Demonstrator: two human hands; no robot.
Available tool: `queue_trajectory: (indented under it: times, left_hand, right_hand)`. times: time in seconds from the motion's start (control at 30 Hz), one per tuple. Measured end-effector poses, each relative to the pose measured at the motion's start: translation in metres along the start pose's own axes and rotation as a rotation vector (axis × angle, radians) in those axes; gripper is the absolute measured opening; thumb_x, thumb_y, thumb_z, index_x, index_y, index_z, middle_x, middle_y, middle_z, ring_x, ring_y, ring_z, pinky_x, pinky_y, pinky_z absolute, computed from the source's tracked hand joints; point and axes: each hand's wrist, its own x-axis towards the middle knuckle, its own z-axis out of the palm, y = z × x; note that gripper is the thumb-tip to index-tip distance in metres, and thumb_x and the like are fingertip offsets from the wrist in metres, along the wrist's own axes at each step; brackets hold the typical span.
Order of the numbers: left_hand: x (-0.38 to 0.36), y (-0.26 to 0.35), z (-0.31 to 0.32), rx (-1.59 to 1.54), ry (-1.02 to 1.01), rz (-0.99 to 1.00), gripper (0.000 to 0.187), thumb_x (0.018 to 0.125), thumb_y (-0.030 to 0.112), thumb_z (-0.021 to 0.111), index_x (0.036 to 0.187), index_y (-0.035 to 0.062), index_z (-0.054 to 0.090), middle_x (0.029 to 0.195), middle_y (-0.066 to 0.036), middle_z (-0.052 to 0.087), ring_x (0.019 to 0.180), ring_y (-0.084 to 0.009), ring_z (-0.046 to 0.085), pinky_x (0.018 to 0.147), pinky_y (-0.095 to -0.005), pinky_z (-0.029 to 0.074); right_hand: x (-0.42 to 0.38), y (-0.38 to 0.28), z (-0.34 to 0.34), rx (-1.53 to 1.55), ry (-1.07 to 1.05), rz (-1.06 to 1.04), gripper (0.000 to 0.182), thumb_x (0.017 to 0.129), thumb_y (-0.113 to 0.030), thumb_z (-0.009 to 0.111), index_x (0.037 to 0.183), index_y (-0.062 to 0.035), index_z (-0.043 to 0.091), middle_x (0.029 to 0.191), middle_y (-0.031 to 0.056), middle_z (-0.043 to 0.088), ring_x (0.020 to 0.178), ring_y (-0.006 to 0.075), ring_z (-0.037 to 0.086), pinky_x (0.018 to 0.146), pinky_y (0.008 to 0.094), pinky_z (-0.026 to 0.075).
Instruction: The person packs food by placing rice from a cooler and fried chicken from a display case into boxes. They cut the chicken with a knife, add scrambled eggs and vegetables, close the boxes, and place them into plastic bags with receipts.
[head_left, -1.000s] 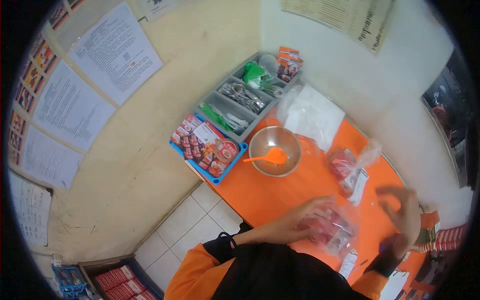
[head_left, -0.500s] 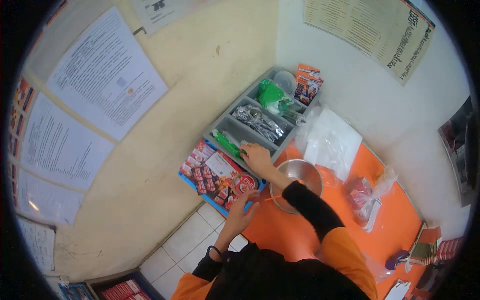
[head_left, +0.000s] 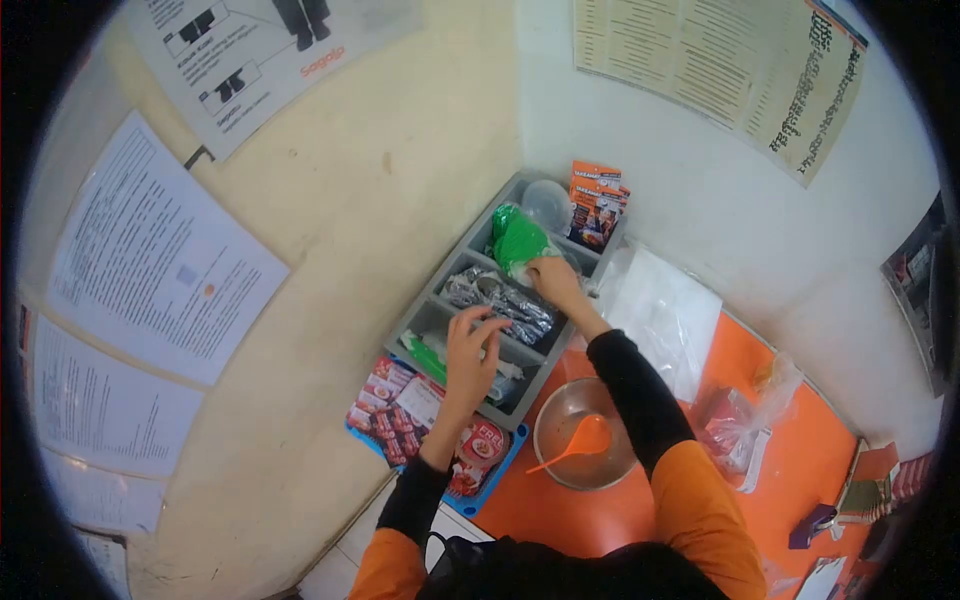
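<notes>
One steel bowl [head_left: 562,402] stands on the orange table [head_left: 620,520], inside its left edge, with an orange spoon [head_left: 590,434] lying in it. Beyond the bowl, at that left edge, sits the blue basket [head_left: 502,480], and past it the grey tray [head_left: 458,256] lies slantwise towards the table's far left corner. Over the divider between the tray's near and middle compartments is the left hand [head_left: 468,365], its fingers loosely curled and parted with nothing visible between them; whether they touch the foil packs [head_left: 515,305] below cannot be told. Farther on, the right hand [head_left: 560,282] has its fingertips bunched at the near, whitish end of the green bag [head_left: 520,238], which lies in the tray's far compartment, beside a clear tub [head_left: 546,203]; whether they have closed on it is hidden. That bag looks like thin film: light, limp and a little slippery, likely to crumple rather than break. Its loose, whitish end seems the best hold, with a good fold gathered between thumb and fingers; a pinch on the taut green middle would probably slide or stretch the film and let the contents shift.
</notes>
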Motion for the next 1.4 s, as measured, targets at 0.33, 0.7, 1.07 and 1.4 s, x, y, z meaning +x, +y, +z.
queue_trajectory:
  times: [0.33,0.7,1.07,1.4]
  left_hand:
    - [0.085,-0.058,0.105,0.405,-0.348,-0.065,0.037,0.067,0.021,0.068,0.103,0.0171,0.059,0.12,-0.011,0.044,0.117,-0.0326,0.037,0.086,-0.0571,0.036]
    - [0.083,-0.081,0.118,0.298,-0.338,-0.168,0.03,0.068,0.023,0.065,0.096,0.0151,0.061,0.104,-0.007,0.05,0.101,-0.0295,0.048,0.077,-0.0498,0.041]
    - [0.085,-0.079,0.117,0.492,-0.364,-0.164,0.029,0.07,0.021,0.065,0.098,0.0146,0.062,0.106,-0.009,0.05,0.102,-0.0307,0.049,0.077,-0.053,0.041]
    - [0.088,0.111,0.059,-1.0,-0.43,-0.264,0.044,0.08,0.028,0.055,0.122,0.0173,0.046,0.13,-0.009,0.039,0.119,-0.0266,0.038,0.1,-0.0433,0.03]
  right_hand:
    - [-0.034,0.006,-0.062,0.64,0.08,0.373,0.014,0.073,-0.02,0.068,0.077,-0.0063,0.066,0.069,0.0059,0.064,0.057,0.0199,0.059,0.057,0.0312,0.047]
    - [-0.021,0.008,-0.12,0.919,0.208,0.384,0.02,0.083,-0.028,0.054,0.085,-0.0079,0.058,0.08,0.0073,0.063,0.076,0.015,0.06,0.066,0.03,0.046]
    - [-0.026,-0.014,-0.075,0.554,0.266,0.223,0.021,0.077,-0.023,0.059,0.078,-0.0034,0.066,0.071,0.0099,0.064,0.069,0.0193,0.061,0.064,0.0301,0.047]
    - [-0.085,-0.107,-0.26,1.016,0.264,0.121,0.02,0.092,-0.027,0.039,0.098,-0.0084,0.044,0.087,0.0091,0.057,0.07,0.0164,0.059,0.057,0.0307,0.046]
